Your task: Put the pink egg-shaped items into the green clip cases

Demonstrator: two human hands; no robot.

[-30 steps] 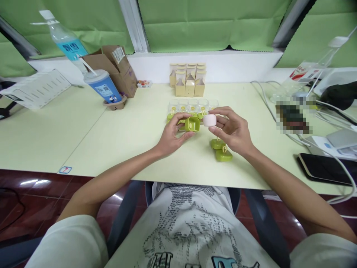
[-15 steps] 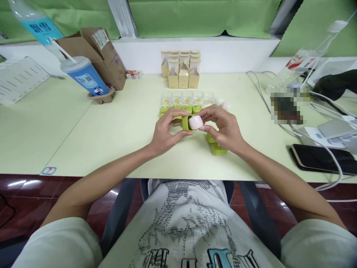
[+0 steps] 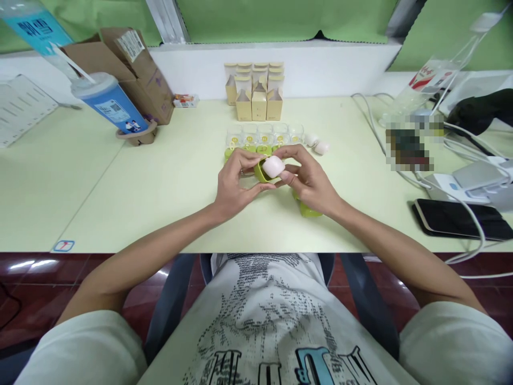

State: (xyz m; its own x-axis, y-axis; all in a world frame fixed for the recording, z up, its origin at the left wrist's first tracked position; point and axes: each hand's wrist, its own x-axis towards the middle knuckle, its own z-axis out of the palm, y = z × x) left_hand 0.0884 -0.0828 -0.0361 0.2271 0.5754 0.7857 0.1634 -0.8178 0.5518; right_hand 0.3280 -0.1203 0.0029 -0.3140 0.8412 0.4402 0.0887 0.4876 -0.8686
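My left hand (image 3: 235, 186) grips a small green case (image 3: 260, 174) between thumb and fingers, over the table. In my right hand (image 3: 312, 179), a pale pink rounded piece (image 3: 274, 166) is pinched at the case's opening; whether it sits partly inside is hard to tell. Below my right hand lie green pieces (image 3: 310, 210), partly hidden by it. Behind both hands is a row of green cases (image 3: 250, 149) with small loops, partly covered by my fingers. Several clear containers (image 3: 265, 137) with yellow marks stand behind these. Further pink pieces (image 3: 321, 147) rest to their right.
Open yellowish boxes (image 3: 258, 107) stand by the back wall. On the left are a blue cup (image 3: 116, 107) in a cardboard holder, a brown carton (image 3: 150, 80) and a bottle (image 3: 38, 32). To the right are cables (image 3: 371, 123), a phone (image 3: 460, 218) and a clear bottle (image 3: 417, 85).
The pink piece and the green case have tilted, and the pink piece now sits higher against the opening. Both hands stay closed on them. The whole view has shifted slightly.
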